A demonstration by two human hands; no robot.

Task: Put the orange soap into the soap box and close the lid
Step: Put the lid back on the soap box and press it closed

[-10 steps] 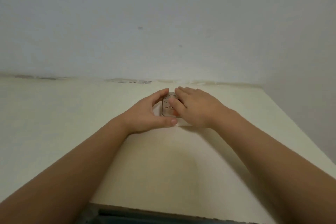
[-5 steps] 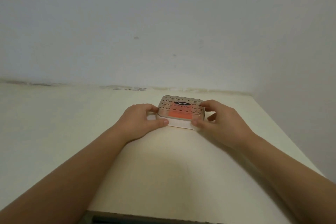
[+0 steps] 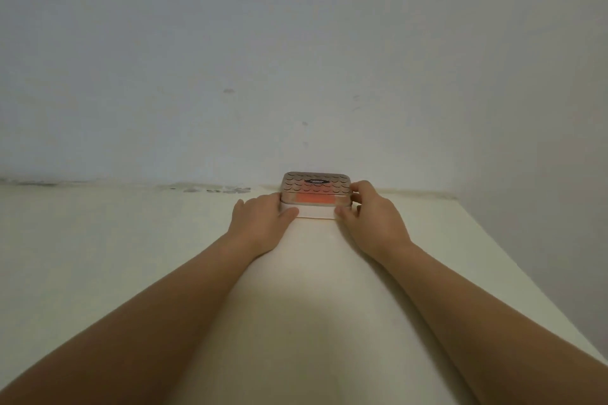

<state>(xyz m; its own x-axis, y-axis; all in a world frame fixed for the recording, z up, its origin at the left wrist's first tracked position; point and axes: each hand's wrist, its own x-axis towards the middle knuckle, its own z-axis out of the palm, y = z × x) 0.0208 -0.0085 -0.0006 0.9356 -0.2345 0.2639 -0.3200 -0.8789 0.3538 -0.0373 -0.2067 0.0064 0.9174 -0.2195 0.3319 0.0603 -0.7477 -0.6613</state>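
Orange soap [image 3: 315,199] lies inside lidded soap box [image 3: 316,211], between both hands' fingers [image 3: 357,188].

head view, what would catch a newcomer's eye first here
The soap box at the far edge of the pale table, near the wall, draws the eye first: its clear patterned lid is down and the orange soap glows through it. Next come the left hand and right hand, gripping the box from either side, bare forearms reaching in from the bottom.
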